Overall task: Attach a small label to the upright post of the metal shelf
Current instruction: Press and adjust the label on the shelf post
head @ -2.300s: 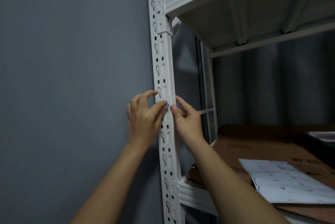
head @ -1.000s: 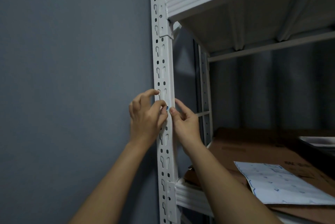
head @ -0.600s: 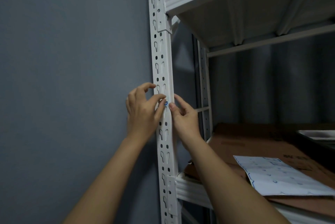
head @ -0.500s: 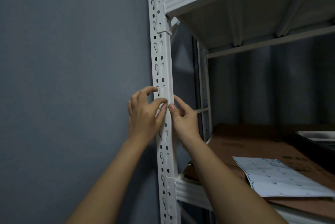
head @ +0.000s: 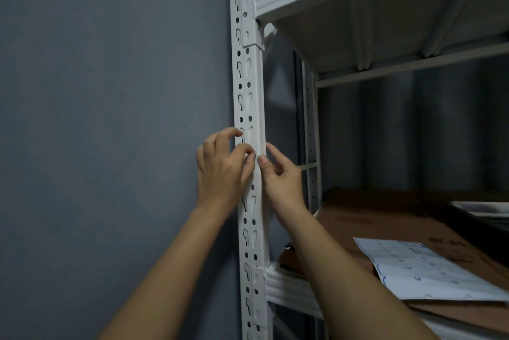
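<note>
The white slotted upright post (head: 249, 78) of the metal shelf runs up the middle of the view against a grey wall. Both my hands meet on it at mid height. My left hand (head: 220, 171) has its thumb and forefinger tips pinched together on the post's front face, holding the small label (head: 259, 150). Only a pale sliver of the label shows between the fingertips. My right hand (head: 281, 177) sets its thumb tip on the front face just below the label and lays its forefinger along the post's right side, nipping that corner.
An upper shelf board (head: 385, 9) juts out above right. The lower shelf (head: 289, 287) carries flat brown cardboard (head: 385, 229) with a white sticker sheet (head: 427, 271) on it. The grey wall (head: 110, 119) fills the left. A rear post (head: 309, 133) stands behind.
The blue edge of the label seen between my thumbs a second ago is now covered by my fingertips. Both hands stay at about the same height on the post.
</note>
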{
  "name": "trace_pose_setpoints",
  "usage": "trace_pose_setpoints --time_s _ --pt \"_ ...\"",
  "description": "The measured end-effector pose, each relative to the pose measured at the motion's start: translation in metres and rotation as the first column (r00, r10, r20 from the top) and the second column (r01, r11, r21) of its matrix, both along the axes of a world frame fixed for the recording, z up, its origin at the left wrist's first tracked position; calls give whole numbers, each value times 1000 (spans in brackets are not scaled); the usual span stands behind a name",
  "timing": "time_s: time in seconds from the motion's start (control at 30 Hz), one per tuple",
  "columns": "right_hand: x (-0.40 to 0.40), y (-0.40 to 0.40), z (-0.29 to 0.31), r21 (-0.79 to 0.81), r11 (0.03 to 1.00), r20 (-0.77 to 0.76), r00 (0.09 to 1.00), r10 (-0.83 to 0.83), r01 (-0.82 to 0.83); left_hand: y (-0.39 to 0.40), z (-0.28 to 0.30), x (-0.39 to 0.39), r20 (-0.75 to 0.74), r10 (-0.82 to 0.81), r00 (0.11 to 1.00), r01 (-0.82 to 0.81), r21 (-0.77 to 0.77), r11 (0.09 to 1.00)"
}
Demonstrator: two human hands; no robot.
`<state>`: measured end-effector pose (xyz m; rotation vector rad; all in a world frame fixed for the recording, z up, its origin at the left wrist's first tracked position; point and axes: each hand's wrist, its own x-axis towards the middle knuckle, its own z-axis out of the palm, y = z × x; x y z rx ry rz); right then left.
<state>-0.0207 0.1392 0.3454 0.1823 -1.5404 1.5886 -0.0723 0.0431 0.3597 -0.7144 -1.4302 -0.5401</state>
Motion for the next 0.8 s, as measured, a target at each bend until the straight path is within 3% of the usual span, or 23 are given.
trace_pose_setpoints --time_s 0.23,0.37,0.57,0.67,0.8 --pt "-4 1 -1 -5 1000 -4 1000 16 -16 -16 16 -1 77 -43 996 30 163 986" --pt "-3 1 0 -16 1000 -11 1000 16 -16 -21 17 0 63 -106 992 98 119 988" --pt "-1 0 -1 -15 1000 -5 1000 23 -23 -11 2 2 213 -299 930 269 158 950" --pt "3 1 1 8 1000 2 1000 15 -15 -7 -5 12 355 -528 772 451 280 848" --pt "12 5 0 190 974 14 992 -129 124 -9 -18 27 459 -812 359 614 540 577"
